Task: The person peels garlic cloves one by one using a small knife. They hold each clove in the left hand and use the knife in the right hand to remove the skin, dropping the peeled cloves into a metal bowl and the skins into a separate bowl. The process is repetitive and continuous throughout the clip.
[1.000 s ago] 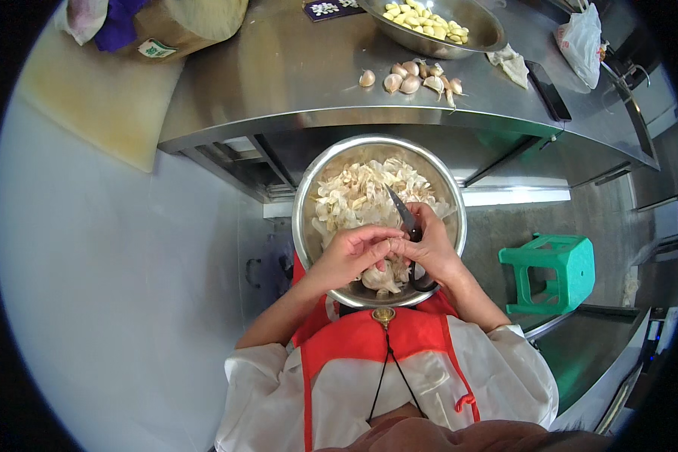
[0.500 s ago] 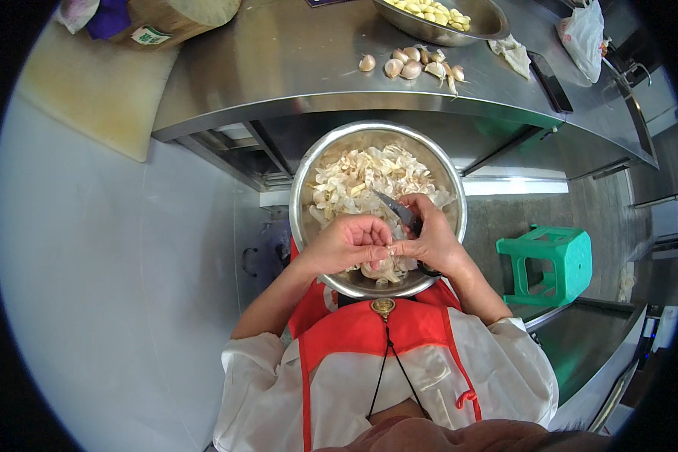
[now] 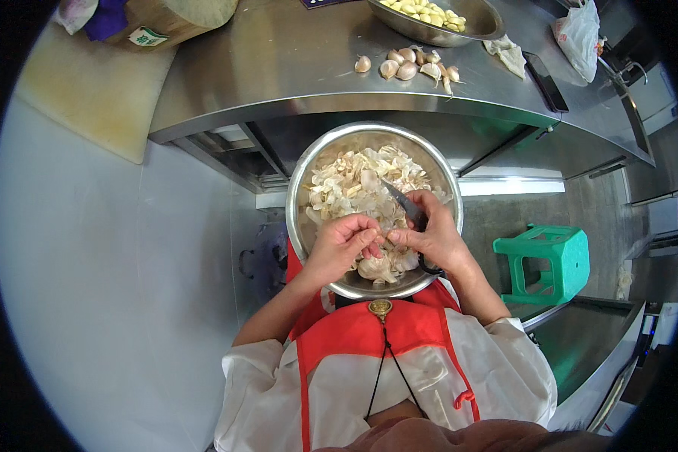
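Note:
A steel bowl [image 3: 297,203] sits at my lap, heaped with papery garlic skins [image 3: 358,177]. Above its near half my two hands meet almost fingertip to fingertip. My left hand [image 3: 346,245] is closed in a pinch; whatever lies between its fingertips is too small and covered to make out. My right hand [image 3: 438,235] grips dark-handled scissors [image 3: 405,202], blades pointing away and to the left, with a black handle loop below the palm. Its thumb reaches toward my left fingertips. Beneath the hands, a whitish garlic bulb [image 3: 377,268] rests on the skins.
On the steel counter [image 3: 279,60] ahead lie several unpeeled garlic cloves [image 3: 407,70]. Behind them stands a steel basin [image 3: 471,34] of peeled cloves, with a cloth [image 3: 507,54] and a phone [image 3: 545,81] beside it. A green plastic stool [image 3: 546,260] stands at right, a cutting board [image 3: 90,90] at left.
My left hand has drawn slightly left, opening a small gap from the right thumb. The garlic bulb beneath now shows more. The scissors remain in my right hand.

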Available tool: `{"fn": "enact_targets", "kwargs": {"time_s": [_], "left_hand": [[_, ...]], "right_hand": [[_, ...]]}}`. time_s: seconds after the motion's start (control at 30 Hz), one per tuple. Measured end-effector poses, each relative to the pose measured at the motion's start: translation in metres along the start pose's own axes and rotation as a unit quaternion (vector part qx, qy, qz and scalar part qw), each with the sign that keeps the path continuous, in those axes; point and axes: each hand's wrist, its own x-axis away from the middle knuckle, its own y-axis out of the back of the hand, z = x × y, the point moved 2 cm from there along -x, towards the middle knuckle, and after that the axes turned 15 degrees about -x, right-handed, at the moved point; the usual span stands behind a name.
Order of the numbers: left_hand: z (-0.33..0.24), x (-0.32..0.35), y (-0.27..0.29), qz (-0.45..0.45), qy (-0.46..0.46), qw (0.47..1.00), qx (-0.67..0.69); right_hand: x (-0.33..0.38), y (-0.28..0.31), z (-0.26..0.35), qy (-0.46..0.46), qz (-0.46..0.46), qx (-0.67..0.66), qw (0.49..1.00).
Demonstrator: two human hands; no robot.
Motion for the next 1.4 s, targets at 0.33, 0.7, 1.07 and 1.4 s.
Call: {"fn": "enact_targets", "kwargs": {"time_s": [0.33, 0.7, 1.07, 1.4], "left_hand": [[-0.008, 0.005, -0.012, -0.016, -0.034, 0.999, 0.018], [0.009, 0.000, -0.017, -0.025, -0.027, 0.991, -0.128], [0.015, -0.004, -0.002, -0.009, 0.074, 0.996, 0.052], [0.000, -0.010, 0.000, -0.095, -0.014, 0.986, -0.140]], "right_hand": [[0.003, -0.006, 0.004, 0.044, -0.001, 0.110, 0.993], [0.009, -0.015, 0.008, 0.096, 0.005, 0.219, 0.971], [0.006, 0.000, 0.000, 0.084, 0.002, 0.043, 0.996], [0.007, 0.008, 0.009, -0.005, 0.007, -0.083, 0.996]]}}
